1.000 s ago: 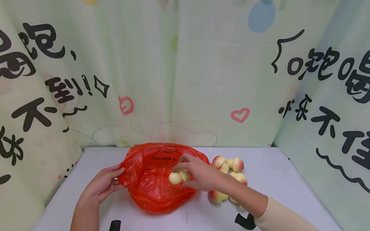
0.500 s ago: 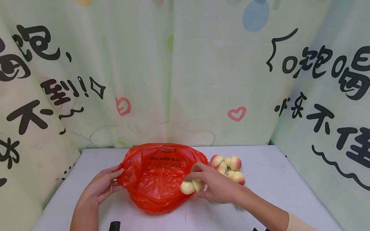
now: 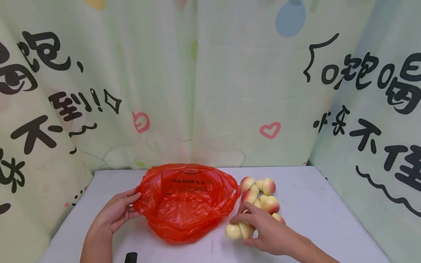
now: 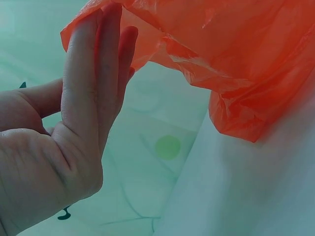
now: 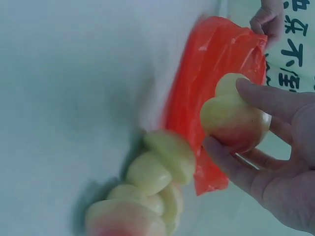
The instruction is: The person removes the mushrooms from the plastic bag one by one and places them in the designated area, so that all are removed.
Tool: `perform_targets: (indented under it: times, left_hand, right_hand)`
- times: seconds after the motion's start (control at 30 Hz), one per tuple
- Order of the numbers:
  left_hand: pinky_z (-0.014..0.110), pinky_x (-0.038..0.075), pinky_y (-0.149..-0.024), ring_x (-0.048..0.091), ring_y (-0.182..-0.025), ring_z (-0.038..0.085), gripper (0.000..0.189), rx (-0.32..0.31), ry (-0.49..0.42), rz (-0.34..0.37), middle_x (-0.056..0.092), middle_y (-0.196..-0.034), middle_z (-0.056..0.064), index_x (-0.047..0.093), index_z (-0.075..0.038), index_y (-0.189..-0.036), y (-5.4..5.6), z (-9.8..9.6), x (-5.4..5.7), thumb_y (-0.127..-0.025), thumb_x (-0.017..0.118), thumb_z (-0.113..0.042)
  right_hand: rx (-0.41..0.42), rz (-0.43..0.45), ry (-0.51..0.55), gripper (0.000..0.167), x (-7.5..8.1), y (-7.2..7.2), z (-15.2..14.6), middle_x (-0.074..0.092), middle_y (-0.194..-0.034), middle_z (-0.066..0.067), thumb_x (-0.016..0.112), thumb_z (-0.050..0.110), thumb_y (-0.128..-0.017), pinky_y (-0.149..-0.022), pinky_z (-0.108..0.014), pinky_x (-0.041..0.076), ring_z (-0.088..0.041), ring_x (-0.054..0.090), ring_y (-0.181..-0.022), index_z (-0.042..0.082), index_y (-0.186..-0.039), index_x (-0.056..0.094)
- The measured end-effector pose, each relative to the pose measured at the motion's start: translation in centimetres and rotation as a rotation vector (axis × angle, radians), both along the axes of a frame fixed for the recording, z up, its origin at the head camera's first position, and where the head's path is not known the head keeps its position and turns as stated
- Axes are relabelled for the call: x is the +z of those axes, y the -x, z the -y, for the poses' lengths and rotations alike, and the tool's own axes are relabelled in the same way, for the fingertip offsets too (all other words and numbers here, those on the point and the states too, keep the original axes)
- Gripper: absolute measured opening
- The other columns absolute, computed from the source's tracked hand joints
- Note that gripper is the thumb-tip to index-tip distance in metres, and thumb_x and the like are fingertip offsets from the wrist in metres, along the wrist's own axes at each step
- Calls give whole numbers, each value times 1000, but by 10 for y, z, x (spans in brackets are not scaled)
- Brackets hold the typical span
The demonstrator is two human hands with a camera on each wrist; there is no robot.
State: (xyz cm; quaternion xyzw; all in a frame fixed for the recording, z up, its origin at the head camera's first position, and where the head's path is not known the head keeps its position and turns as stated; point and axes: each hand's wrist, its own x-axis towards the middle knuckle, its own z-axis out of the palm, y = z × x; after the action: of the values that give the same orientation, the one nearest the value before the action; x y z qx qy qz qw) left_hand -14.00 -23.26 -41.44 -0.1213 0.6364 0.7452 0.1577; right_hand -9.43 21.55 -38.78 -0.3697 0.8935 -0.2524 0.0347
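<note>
A red plastic bag (image 3: 184, 208) with black print stands wide-mouthed at the middle of the table in the head view. My left hand (image 3: 115, 212) pinches its left rim between thumb and fingers; in the left wrist view long fingers (image 4: 81, 83) lie against the red plastic. To the right of the bag, my right hand (image 3: 271, 230) grips a lobed, pale yellow and red peach (image 3: 239, 231) between thumb and fingertips. The right wrist view shows that peach (image 5: 235, 120) held up, with several similar peaches (image 5: 147, 172) lying below it.
Several more peaches (image 3: 269, 204) lie close together on the white table (image 3: 315, 226), right beside the bag. A printed pale green curtain (image 3: 227, 91) closes off the back and both sides. A small black object (image 3: 131, 257) shows at the near edge.
My right hand has moved from in front of the bag's mouth to the right and nearer, the peach still in its fingers. The left hand keeps its place on the rim.
</note>
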Motion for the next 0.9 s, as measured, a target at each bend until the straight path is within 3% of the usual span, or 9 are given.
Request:
perform_targets:
  times: [0.1, 0.23, 0.5, 0.67, 0.9]
  left_hand:
    - [39, 63, -91, 76, -101, 20, 62, 2, -1, 6, 72, -118, 0, 33, -4, -162, 0, 1, 0, -108, 57, -25]
    - [39, 63, -91, 75, -101, 19, 64, -1, -1, 8, 71, -117, 0, 32, -4, -162, 0, 1, -1, -108, 57, -26]
    - [40, 62, -93, 76, -103, 21, 60, 20, 2, 22, 72, -119, 1, 37, -5, -161, -2, 1, -2, -108, 58, -26]
    - [40, 63, -93, 76, -102, 20, 62, 24, 7, 25, 73, -117, 0, 36, -5, -161, -1, 3, -2, -108, 58, -26]
    - [38, 63, -92, 76, -100, 19, 65, 0, -10, 19, 73, -116, -2, 30, -4, -163, 0, 6, -1, -108, 57, -27]
  right_hand:
    - [32, -41, 25, 52, -11, -5, -6, 53, -119, 5, 91, 11, -78, -67, -15, 51, 4, 52, -85, 29, -122, 70]
    - [35, -47, 39, 52, -18, -9, -9, 55, -116, 8, 90, 9, -76, -69, -14, 50, 0, 52, -91, 29, -121, 71]
    - [-113, 204, -62, 46, -21, -15, -15, 52, -118, 17, 85, 19, -85, -81, -19, 53, -2, 51, -107, 44, -120, 69]
    - [-92, 215, -13, 45, -30, -19, -21, 52, -120, 15, 84, 19, -86, -82, -19, 51, -1, 51, -109, 42, -121, 69]
    - [-87, 160, 0, 48, -38, -19, -25, 51, -115, 12, 86, 14, -82, -73, -17, 48, 2, 49, -97, 34, -123, 71]
